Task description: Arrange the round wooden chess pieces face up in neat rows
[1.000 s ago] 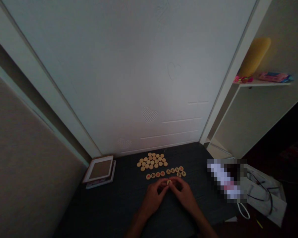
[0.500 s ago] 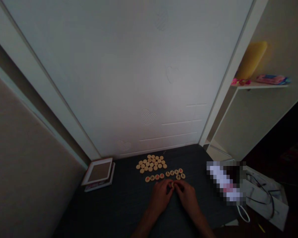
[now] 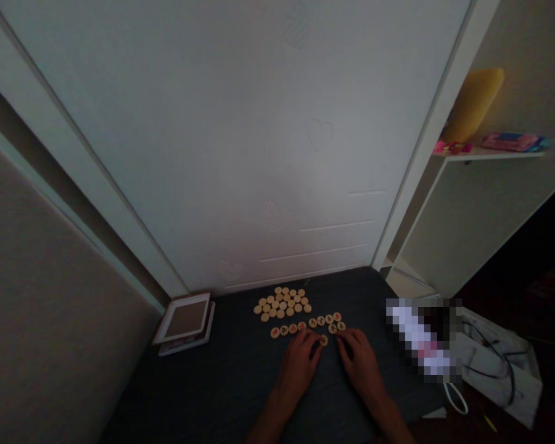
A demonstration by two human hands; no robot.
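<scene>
Between thumb and fingertips, my left hand (image 3: 300, 357) has a round wooden xiangqi piece (image 3: 324, 340), its dark-marked face up, just above or on the dark table. My right hand (image 3: 358, 357) is apart from that piece, fingers curved and parted with nothing in them. Its fingertips are close to two black-marked xiangqi pieces (image 3: 337, 328). Behind the hands runs a row of face-up xiangqi pieces (image 3: 293, 329), some red-marked, some black. Farther back lies a cluster of pieces with blank sides up (image 3: 283, 305).
Framed items (image 3: 185, 324) are stacked at the table's left edge. A blurred-out white object (image 3: 416, 339) sits on the right side, with a white box and black cable (image 3: 499, 364) beyond it. A white panel (image 3: 240, 154) with hearts rises behind the table (image 3: 203, 394).
My right hand has let go of the piece and moved a little to the right, its fingers parting. The piece now shows its marked face at my left fingertips.
</scene>
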